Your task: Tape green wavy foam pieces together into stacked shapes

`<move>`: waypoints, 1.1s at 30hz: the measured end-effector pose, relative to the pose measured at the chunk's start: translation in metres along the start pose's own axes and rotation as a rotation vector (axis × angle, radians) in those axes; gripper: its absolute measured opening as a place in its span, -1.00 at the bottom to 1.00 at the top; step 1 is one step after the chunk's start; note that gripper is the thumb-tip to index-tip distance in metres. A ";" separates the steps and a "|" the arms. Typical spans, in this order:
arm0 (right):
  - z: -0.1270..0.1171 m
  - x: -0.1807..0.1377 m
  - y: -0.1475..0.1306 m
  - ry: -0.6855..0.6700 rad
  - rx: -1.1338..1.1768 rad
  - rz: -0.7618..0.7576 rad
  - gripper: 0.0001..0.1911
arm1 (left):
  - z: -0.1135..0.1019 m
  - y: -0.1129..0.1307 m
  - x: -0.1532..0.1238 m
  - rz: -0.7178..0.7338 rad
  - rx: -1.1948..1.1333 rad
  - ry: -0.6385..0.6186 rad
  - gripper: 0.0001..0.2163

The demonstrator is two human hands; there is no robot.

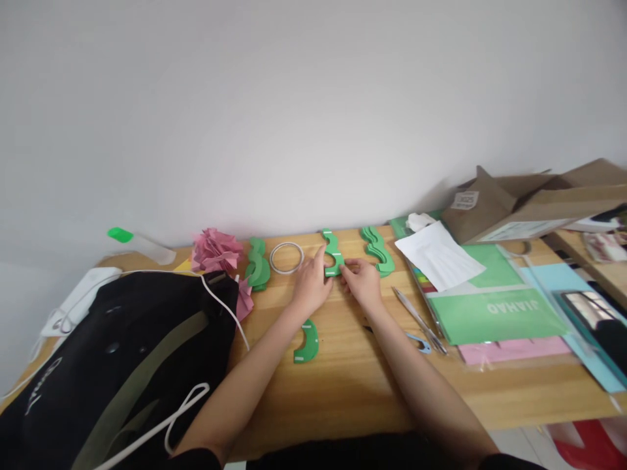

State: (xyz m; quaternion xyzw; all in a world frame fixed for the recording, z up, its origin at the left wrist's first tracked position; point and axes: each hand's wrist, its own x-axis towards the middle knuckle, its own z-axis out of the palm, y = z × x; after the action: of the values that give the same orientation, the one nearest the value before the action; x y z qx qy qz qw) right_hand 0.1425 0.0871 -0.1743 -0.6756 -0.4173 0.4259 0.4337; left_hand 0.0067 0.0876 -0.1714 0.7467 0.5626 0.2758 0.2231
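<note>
A green curved paper cutout (pixel 333 250) with small white strips on it lies between my hands near the wall. My left hand (pixel 311 282) grips its lower left side, with the index finger pointing up along it. At its lower right corner, the fingertips of my right hand (pixel 363 281) pinch the edge. To the right sits a stack of wavy green paper cutouts (pixel 377 249), just beyond my right hand. Another green curved piece (pixel 309 342) with white strips rests below my left wrist. Left of my hands are a roll of tape (pixel 287 258) and more green cutouts (pixel 257 267).
Pink paper flowers (pixel 215 249) and a black bag (pixel 161 352) with a white cable occupy the left. On the right lie a pair of compasses (pixel 416 316), blue-handled scissors (pixel 419 343) partly under my forearm, a green paper pack (pixel 499 316), a white sheet (pixel 441 254) and a cardboard box (pixel 529 199).
</note>
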 end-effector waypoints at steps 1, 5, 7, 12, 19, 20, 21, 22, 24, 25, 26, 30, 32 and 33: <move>0.000 0.000 0.000 -0.001 0.010 0.004 -0.84 | 0.000 -0.001 0.000 0.001 -0.006 0.002 -0.33; 0.000 -0.001 0.000 -0.005 0.053 0.016 -0.76 | 0.001 -0.004 -0.001 0.000 -0.050 0.014 -0.32; 0.000 -0.001 0.001 -0.006 0.073 0.018 -0.74 | 0.001 -0.004 -0.002 -0.011 -0.085 0.025 -0.32; -0.002 -0.003 -0.004 -0.001 0.121 0.004 -0.70 | -0.006 0.002 -0.008 -0.044 -0.230 0.084 -0.41; -0.018 -0.028 -0.045 -0.020 0.194 -0.110 -0.66 | -0.045 0.023 -0.036 -0.122 -0.641 0.059 -0.66; -0.021 -0.035 -0.053 -0.059 0.198 -0.118 -0.64 | -0.051 0.028 -0.041 -0.152 -0.817 0.013 -0.68; -0.023 -0.042 -0.060 -0.096 0.200 -0.121 -0.63 | -0.057 0.032 -0.045 -0.181 -0.972 -0.022 -0.70; -0.024 -0.049 -0.066 -0.154 0.202 -0.120 -0.61 | -0.062 0.036 -0.049 -0.207 -1.090 -0.045 -0.73; -0.027 -0.061 -0.076 -0.291 0.204 -0.114 -0.59 | -0.068 0.041 -0.055 -0.247 -1.211 -0.059 -0.77; -0.027 -0.066 -0.078 -0.338 0.198 -0.113 -0.58 | -0.069 0.043 -0.057 -0.257 -1.218 -0.053 -0.78; -0.028 -0.069 -0.079 -0.369 0.188 -0.114 -0.57 | -0.069 0.042 -0.059 -0.262 -1.205 -0.042 -0.79; -0.029 -0.072 -0.065 -0.380 0.056 -0.149 -0.60 | -0.065 0.026 -0.073 -0.274 -1.018 0.057 -0.78; -0.028 -0.071 -0.052 -0.406 -0.112 -0.178 -0.67 | -0.062 0.012 -0.083 -0.309 -0.877 0.134 -0.74; -0.027 -0.071 -0.045 -0.427 -0.202 -0.188 -0.70 | -0.061 0.005 -0.089 -0.322 -0.802 0.172 -0.71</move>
State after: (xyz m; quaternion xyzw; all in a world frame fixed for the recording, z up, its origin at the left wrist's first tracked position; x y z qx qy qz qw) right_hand 0.1383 0.0277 -0.1095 -0.5685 -0.6009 0.4729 0.3036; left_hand -0.0494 0.0020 -0.1366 0.4783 0.5367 0.4952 0.4878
